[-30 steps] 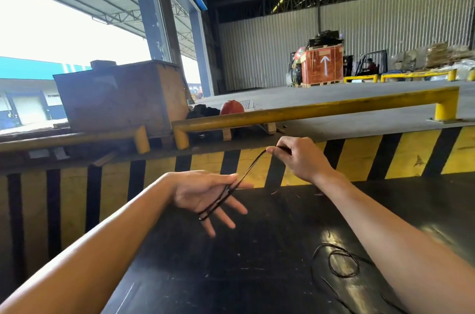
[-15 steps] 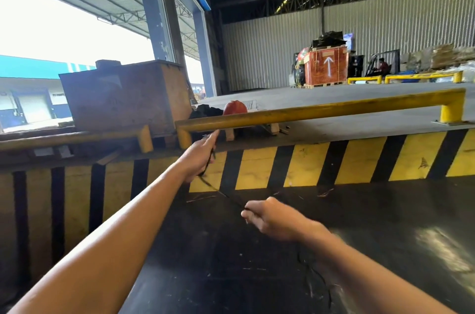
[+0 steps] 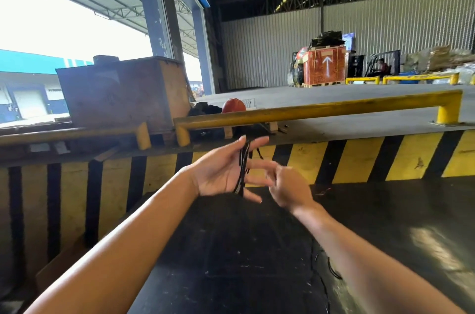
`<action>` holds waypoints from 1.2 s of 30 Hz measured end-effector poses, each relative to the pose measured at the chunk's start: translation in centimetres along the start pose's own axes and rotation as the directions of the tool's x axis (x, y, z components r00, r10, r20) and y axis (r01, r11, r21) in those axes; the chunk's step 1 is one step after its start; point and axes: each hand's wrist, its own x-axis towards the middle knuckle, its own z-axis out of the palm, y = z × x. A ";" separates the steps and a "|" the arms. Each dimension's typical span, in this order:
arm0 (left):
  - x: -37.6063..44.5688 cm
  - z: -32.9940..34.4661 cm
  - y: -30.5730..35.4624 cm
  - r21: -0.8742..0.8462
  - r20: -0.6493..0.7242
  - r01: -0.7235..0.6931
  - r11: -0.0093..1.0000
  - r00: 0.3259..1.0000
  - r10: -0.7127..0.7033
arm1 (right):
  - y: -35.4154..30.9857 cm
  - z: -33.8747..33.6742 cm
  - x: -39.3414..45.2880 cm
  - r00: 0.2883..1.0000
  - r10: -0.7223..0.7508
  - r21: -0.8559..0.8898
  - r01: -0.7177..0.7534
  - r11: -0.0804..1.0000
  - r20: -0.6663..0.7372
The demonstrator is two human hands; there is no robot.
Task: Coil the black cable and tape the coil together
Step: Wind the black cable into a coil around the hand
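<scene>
Several loops of the thin black cable run over my left hand, from the raised fingers down across the palm. That hand is held palm up with fingers spread, in the middle of the view above a black metal surface. My right hand is close beside it on the right, blurred, its fingertips at the loops. More of the cable lies slack on the black surface by my right forearm. No tape is in view.
A yellow and black striped wall stands just past my hands, topped by a yellow rail. A rusty metal box and a red helmet sit behind the rail. Farther back are an orange crate and a forklift with a person.
My right hand rose from low over the black surface to my left hand's fingers. The left hand dropped from the rail towards the middle, and the cable between them is no longer stretched out.
</scene>
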 end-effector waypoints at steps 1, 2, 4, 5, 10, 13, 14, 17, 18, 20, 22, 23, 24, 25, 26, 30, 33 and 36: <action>0.2 0.6 0.5 -0.042 -0.010 -0.083 0.996 0.997 0.083 | -0.4 1.0 -0.8 0.997 0.022 0.026 -0.024 0.999 0.074; 0.5 1.2 1.0 -0.068 -0.056 -0.166 0.984 0.985 0.162 | -1.1 1.9 -1.7 0.987 0.038 0.053 -0.046 0.998 0.157; 1.0 1.7 2.1 -0.030 -0.236 -0.310 0.950 0.926 0.295 | -2.8 2.8 -3.3 0.940 0.021 0.117 -0.065 0.991 0.341; 1.0 1.6 2.6 0.033 -0.336 -0.357 0.933 0.876 0.347 | -3.7 2.8 -3.9 0.902 -0.013 0.153 -0.059 0.986 0.432; -0.7 -1.8 2.8 0.666 -0.590 0.011 0.746 0.620 0.517 | -4.2 -1.3 -2.3 0.824 -0.143 0.138 0.079 0.987 0.548; -1.7 -3.7 1.5 0.816 -0.562 0.368 0.445 0.682 0.468 | -2.6 -4.3 0.6 0.876 -0.154 0.043 0.151 0.988 0.457; -2.1 -3.9 1.1 0.818 -0.563 0.419 0.394 0.722 0.402 | -2.3 -5.1 1.5 0.898 -0.148 0.002 0.161 0.987 0.413; -2.4 -2.4 0.2 0.710 -0.573 0.525 0.469 0.818 -0.048 | -1.7 -7.2 3.6 0.950 -0.172 -0.106 0.205 0.973 0.260; -2.2 -1.6 0.0 0.659 -0.502 0.526 0.537 0.840 -0.207 | -1.3 -7.4 4.2 0.966 -0.178 -0.133 0.204 0.970 0.186; -2.1 -0.2 0.2 0.561 -0.289 0.425 0.710 0.905 -0.314 | -0.8 -7.1 4.4 0.985 -0.171 -0.140 0.172 0.975 0.018; -1.7 1.2 1.2 0.366 -0.060 0.215 0.905 0.976 -0.208 | -0.4 -5.8 3.7 0.992 -0.107 -0.109 0.098 0.989 -0.073; -1.6 1.9 1.9 0.245 0.032 0.099 0.965 0.993 -0.110 | -0.5 -4.8 3.0 0.996 -0.065 -0.102 0.058 0.993 -0.066; -1.3 2.6 2.5 0.140 0.071 -0.012 0.990 0.997 0.002 | -0.8 -3.4 2.1 1.000 -0.020 -0.084 0.018 0.996 -0.017; -0.9 3.3 3.2 0.068 0.049 -0.107 0.992 0.993 0.104 | -1.4 -2.0 1.0 0.998 0.010 -0.041 -0.007 0.999 0.064; -0.6 3.7 3.9 0.043 -0.026 -0.194 0.980 0.980 0.195 | -2.2 -0.6 -0.2 0.985 0.020 0.022 -0.024 0.999 0.172; -0.5 2.6 5.7 0.303 -0.384 -0.341 0.890 0.811 0.441 | -4.9 1.0 -3.4 0.861 -0.093 0.157 0.015 0.987 0.501; -1.8 -0.3 5.4 0.628 -0.538 -0.089 0.773 0.668 0.514 | -4.9 -1.7 -2.2 0.850 -0.151 0.152 0.085 0.985 0.504; -2.8 -2.5 3.4 0.784 -0.614 0.454 0.423 0.667 0.422 | -4.0 -5.0 0.6 0.868 -0.196 0.067 0.186 0.980 0.456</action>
